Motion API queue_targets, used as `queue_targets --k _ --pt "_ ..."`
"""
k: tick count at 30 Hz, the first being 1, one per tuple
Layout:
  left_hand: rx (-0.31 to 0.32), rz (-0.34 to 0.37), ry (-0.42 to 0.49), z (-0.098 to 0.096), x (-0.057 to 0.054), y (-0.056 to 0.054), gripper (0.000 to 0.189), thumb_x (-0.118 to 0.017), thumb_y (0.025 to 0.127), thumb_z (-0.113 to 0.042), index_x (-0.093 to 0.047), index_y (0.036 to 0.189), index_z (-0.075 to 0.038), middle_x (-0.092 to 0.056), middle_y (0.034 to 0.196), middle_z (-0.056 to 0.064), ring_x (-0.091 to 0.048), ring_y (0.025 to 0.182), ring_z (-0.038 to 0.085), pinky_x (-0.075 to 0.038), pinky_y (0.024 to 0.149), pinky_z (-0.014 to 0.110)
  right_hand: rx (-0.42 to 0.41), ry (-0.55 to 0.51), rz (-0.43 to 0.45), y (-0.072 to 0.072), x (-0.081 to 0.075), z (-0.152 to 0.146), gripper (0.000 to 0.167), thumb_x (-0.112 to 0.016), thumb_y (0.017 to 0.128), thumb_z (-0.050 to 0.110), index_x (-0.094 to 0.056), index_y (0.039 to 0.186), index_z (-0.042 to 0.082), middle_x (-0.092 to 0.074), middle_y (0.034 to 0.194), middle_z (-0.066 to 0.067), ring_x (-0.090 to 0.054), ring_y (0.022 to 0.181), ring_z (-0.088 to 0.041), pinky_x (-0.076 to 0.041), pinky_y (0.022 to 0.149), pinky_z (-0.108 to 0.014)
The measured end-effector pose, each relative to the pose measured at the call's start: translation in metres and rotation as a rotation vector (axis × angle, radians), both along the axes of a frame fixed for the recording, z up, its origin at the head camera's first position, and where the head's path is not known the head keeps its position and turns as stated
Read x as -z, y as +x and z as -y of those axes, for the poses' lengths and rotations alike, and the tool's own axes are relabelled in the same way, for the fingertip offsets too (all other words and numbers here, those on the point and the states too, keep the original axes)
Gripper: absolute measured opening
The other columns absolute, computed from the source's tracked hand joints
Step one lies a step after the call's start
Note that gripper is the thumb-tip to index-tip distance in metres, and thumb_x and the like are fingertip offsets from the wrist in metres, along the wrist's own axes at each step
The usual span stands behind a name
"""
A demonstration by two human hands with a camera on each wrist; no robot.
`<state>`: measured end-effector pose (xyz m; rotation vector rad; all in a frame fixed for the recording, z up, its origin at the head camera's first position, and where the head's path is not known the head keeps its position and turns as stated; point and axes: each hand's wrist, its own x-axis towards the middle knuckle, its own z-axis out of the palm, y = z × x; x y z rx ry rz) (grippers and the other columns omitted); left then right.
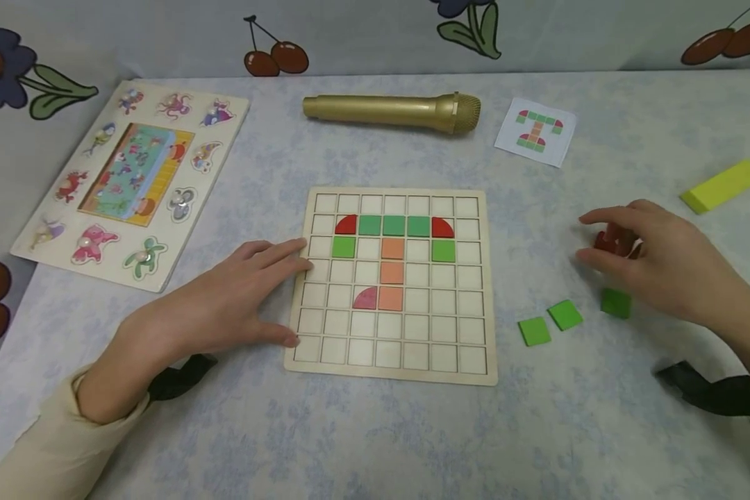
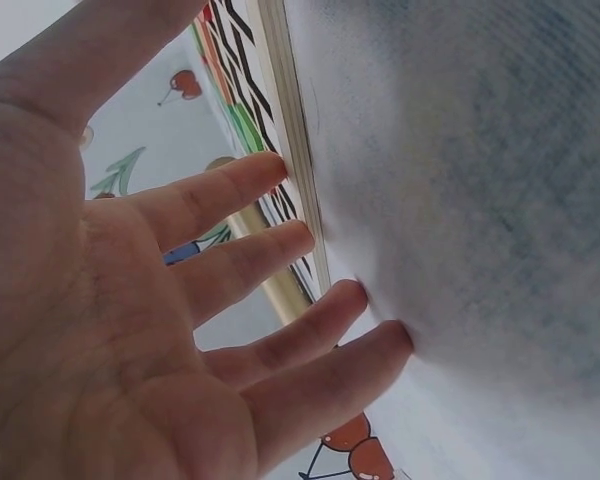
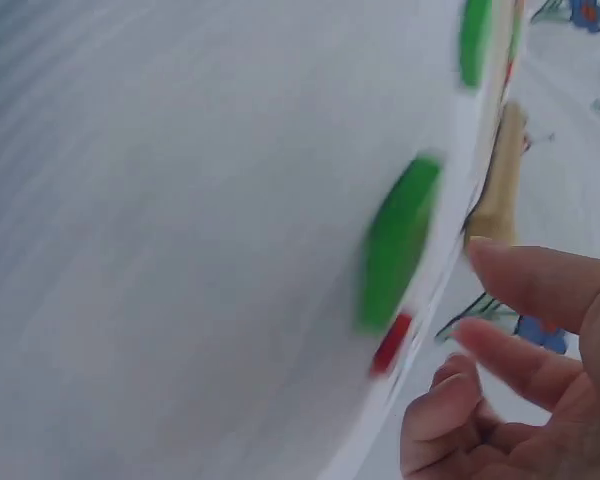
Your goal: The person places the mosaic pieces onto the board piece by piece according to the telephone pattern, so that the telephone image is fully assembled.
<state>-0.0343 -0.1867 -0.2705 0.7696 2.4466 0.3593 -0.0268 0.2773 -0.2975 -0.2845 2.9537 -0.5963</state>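
Note:
A wooden grid board [image 1: 390,375] lies in front of me, with red quarter-circles, green squares and a column of orange squares [image 1: 392,273] in its cells. My left hand [image 1: 225,298] rests along the board's left edge, fingers and thumb spread straight against the frame; the left wrist view shows the fingertips at its side. My right hand [image 1: 669,260] is over the table to the right, thumb and index finger apart around a red piece [image 1: 607,242]. In the right wrist view that red piece [image 3: 391,345] lies on the table, short of the fingertips.
Loose green squares [image 1: 565,314] lie right of the board. Behind it are a gold microphone [image 1: 387,111] and a pattern card [image 1: 536,132]. A yellow block [image 1: 723,186] lies at far right, an animal peg puzzle [image 1: 187,132] at left.

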Motion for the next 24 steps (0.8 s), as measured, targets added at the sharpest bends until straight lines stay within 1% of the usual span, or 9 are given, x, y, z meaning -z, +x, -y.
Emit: queue_targets --k 1,4,7,9,12,15,19,22,24 --pt "0.002 0.0 0.001 0.0 0.0 0.0 0.09 -0.082 0.077 -0.048 -0.041 0.15 -0.015 -0.019 0.163 0.004 -0.023 0.141 0.033 -0.037 0.104 0.054 0.013 0.022 0.015 -0.001 0.002 -0.005 0.04 -0.079 0.085 0.011 -0.064 0.119 -0.003 -0.054 0.089 -0.012 -0.049 0.079 -0.025 -0.038 0.056 -0.024" --pt "0.006 -0.002 0.001 -0.001 -0.001 -0.001 0.09 -0.082 0.077 -0.048 -0.042 0.15 -0.015 -0.02 0.163 0.004 -0.023 0.141 0.034 -0.037 0.104 0.054 0.04 0.043 0.081 -0.003 0.006 -0.02 0.045 -0.077 0.087 0.013 -0.059 0.122 -0.007 -0.053 0.095 -0.019 -0.047 0.082 -0.03 -0.037 0.055 -0.026" --pt "0.006 0.0 -0.003 -0.001 -0.002 -0.001 0.09 -0.082 0.077 -0.049 -0.042 0.15 -0.015 -0.019 0.163 0.004 -0.023 0.141 0.034 -0.037 0.104 0.054 0.038 0.042 0.133 -0.006 0.009 -0.029 0.043 -0.076 0.088 0.014 -0.058 0.12 -0.008 -0.055 0.097 -0.019 -0.048 0.082 -0.03 -0.039 0.056 -0.025" --pt "0.005 0.002 -0.004 -0.001 -0.002 0.0 0.09 -0.082 0.077 -0.049 -0.042 0.15 -0.015 -0.019 0.163 0.004 -0.023 0.141 0.034 -0.037 0.104 0.054 0.027 0.027 0.144 -0.007 0.012 -0.032 0.038 -0.076 0.088 0.013 -0.06 0.116 -0.007 -0.057 0.095 -0.017 -0.049 0.079 -0.028 -0.04 0.056 -0.023" --pt "0.003 0.003 -0.005 -0.001 -0.002 -0.001 0.09 -0.082 0.077 -0.048 -0.041 0.15 -0.015 -0.019 0.163 0.004 -0.022 0.141 0.034 -0.037 0.104 0.054 0.01 0.008 0.136 -0.007 0.014 -0.034 0.028 -0.075 0.089 0.01 -0.063 0.108 -0.005 -0.06 0.093 -0.013 -0.049 0.075 -0.023 -0.04 0.057 -0.021" --pt "0.002 0.005 -0.004 -0.001 -0.002 -0.001 0.09 -0.082 0.077 -0.048 -0.041 0.15 -0.014 -0.019 0.163 0.004 -0.022 0.141 0.034 -0.037 0.104 0.054 -0.006 0.011 0.124 -0.008 0.015 -0.033 0.022 -0.074 0.089 0.007 -0.065 0.105 -0.006 -0.061 0.091 -0.011 -0.05 0.075 -0.022 -0.04 0.058 -0.019" --pt "-0.001 0.007 -0.004 -0.001 -0.002 -0.001 0.091 -0.082 0.077 -0.047 -0.041 0.15 -0.014 -0.018 0.163 0.003 -0.022 0.142 0.034 -0.037 0.104 0.054 -0.019 0.023 0.098 -0.008 0.015 -0.032 0.021 -0.072 0.09 0.004 -0.064 0.104 -0.008 -0.061 0.091 -0.013 -0.051 0.08 -0.026 -0.037 0.06 -0.015" --pt "-0.006 0.01 -0.005 -0.001 -0.002 0.0 0.091 -0.082 0.077 -0.047 -0.041 0.151 -0.015 -0.018 0.163 0.003 -0.021 0.142 0.033 -0.037 0.104 0.054 -0.008 0.009 0.085 -0.006 0.015 -0.03 0.021 -0.071 0.09 0.004 -0.063 0.105 -0.009 -0.06 0.093 -0.015 -0.052 0.081 -0.027 -0.036 0.06 -0.013" --pt "-0.009 0.012 -0.006 -0.001 -0.002 0.0 0.09 -0.082 0.077 -0.048 -0.041 0.151 -0.015 -0.018 0.163 0.003 -0.021 0.142 0.033 -0.037 0.104 0.054 0.007 -0.015 0.08 -0.005 0.013 -0.027 0.022 -0.071 0.091 0.005 -0.063 0.106 -0.008 -0.06 0.094 -0.015 -0.051 0.081 -0.024 -0.035 0.059 -0.012"
